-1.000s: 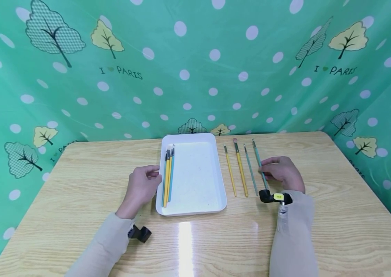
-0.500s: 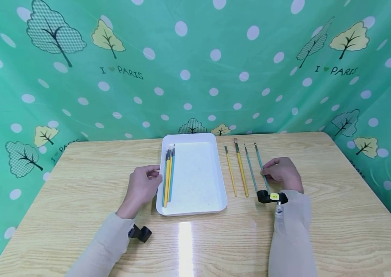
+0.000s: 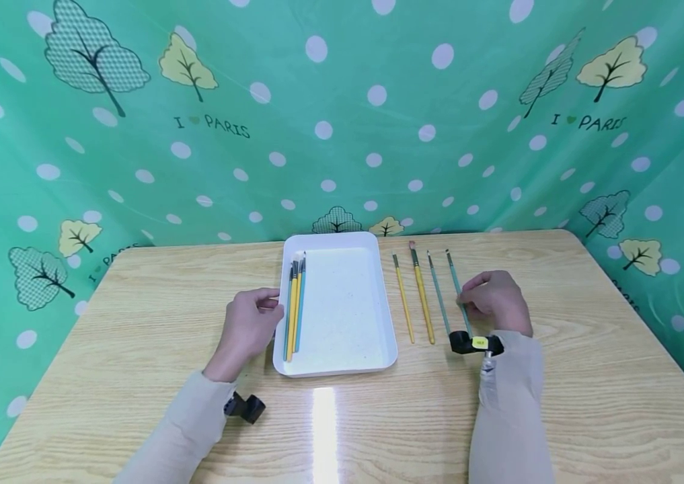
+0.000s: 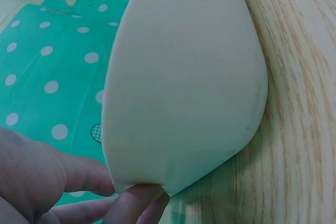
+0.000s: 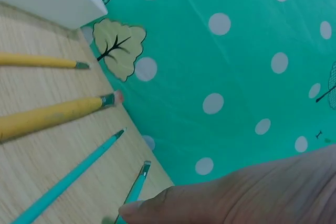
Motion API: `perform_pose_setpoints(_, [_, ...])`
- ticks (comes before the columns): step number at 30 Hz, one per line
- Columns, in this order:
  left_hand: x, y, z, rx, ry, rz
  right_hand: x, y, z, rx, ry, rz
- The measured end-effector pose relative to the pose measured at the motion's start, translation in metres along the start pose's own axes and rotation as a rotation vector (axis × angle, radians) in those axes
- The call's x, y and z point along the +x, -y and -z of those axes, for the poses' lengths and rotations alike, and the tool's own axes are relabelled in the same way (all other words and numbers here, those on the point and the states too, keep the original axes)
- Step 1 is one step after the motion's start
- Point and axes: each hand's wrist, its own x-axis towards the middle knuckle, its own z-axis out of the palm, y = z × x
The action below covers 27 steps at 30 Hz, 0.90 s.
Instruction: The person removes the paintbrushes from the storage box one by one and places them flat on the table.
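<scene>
My left hand (image 3: pixel 249 326) pinches the left wall of a white rectangular tray (image 3: pixel 348 309); in the left wrist view its fingers grip the rim of the tray (image 4: pixel 184 77) from both sides. Along the tray's left inner side lie several blue and yellow paintbrushes (image 3: pixel 295 306). To the right, my right hand (image 3: pixel 496 302) pinches a teal paintbrush (image 3: pixel 453 272) by its handle, bristles pointing away from me. In the right wrist view the thumb lies on that teal paintbrush (image 5: pixel 137 184), close over the table; the other fingers are hidden there.
Between tray and right hand lie a thin yellow paintbrush (image 3: pixel 403 296), a thicker yellow paintbrush (image 3: pixel 422 296) and another teal paintbrush (image 3: pixel 437 289), roughly parallel. The wooden table (image 3: pixel 402 423) ends at the back against a green dotted curtain (image 3: pixel 342 168).
My right hand has drawn the teal paintbrush slightly toward me and to the right, then nearly stopped. The left hand and tray have stayed in place.
</scene>
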Motion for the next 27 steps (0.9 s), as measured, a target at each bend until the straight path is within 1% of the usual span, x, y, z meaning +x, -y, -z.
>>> perform_pose_setpoints(4, [0.001, 0.000, 0.000, 0.005, -0.001, 0.000, 0.000, 0.007, -0.003, 0.013, 0.014, 0.003])
perform_pose_setpoints(7, [0.001, 0.001, 0.000, 0.005, 0.002, -0.001, 0.001, 0.010, -0.005, 0.033, 0.037, 0.030])
perform_pose_setpoints(15, [0.000, 0.001, -0.001, -0.001, 0.001, 0.004, 0.000, 0.016, -0.010, 0.151, 0.135, 0.090])
perform_pose_setpoints(17, [-0.001, 0.001, -0.001, -0.001, 0.000, 0.001, 0.000, 0.018, -0.012, 0.164, 0.147, 0.099])
perform_pose_setpoints(24, [0.000, 0.001, -0.001, -0.011, -0.007, -0.007, 0.000, 0.027, -0.020, 0.148, 0.156, 0.138])
perform_pose_setpoints(27, [-0.001, 0.001, -0.001, -0.009, -0.007, -0.009, -0.001, 0.030, -0.023, 0.165, 0.169, 0.164])
